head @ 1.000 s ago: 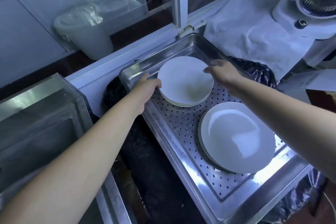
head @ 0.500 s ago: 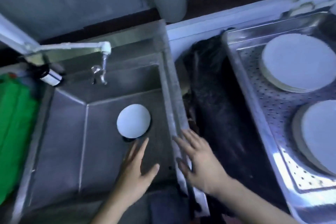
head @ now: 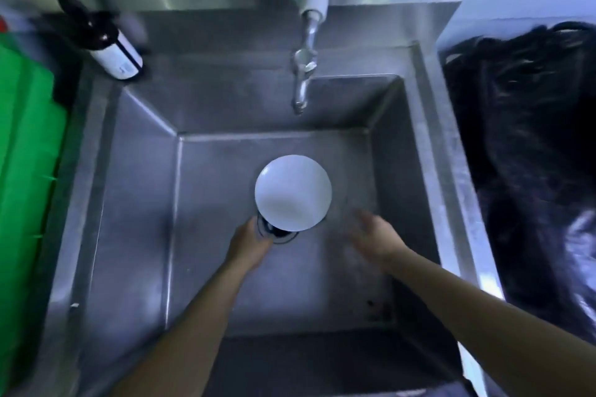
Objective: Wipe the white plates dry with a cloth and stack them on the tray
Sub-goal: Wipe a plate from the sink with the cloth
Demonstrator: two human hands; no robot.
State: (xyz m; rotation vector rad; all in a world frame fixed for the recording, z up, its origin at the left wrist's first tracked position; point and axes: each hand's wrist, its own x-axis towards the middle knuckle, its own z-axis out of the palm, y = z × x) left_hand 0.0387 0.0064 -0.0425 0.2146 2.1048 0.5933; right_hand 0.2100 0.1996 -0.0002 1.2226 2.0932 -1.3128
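Now that my hands have left the tray and dropped into the steel sink (head: 206, 267), my left hand (head: 250, 243) touches the round white plate (head: 293, 193) just ahead, grip unclear, my right hand (head: 374, 237) spread empty beside it, ready to lift the next one.

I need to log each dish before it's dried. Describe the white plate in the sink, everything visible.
The white plate is round, plain and glossy, ceramic by its look, with no visible chips. It sits low in the steel sink, over the drain, below the tap. The left hand reaches its near-left edge; a firm grip cannot be confirmed. The right hand, blurred, is apart from it.
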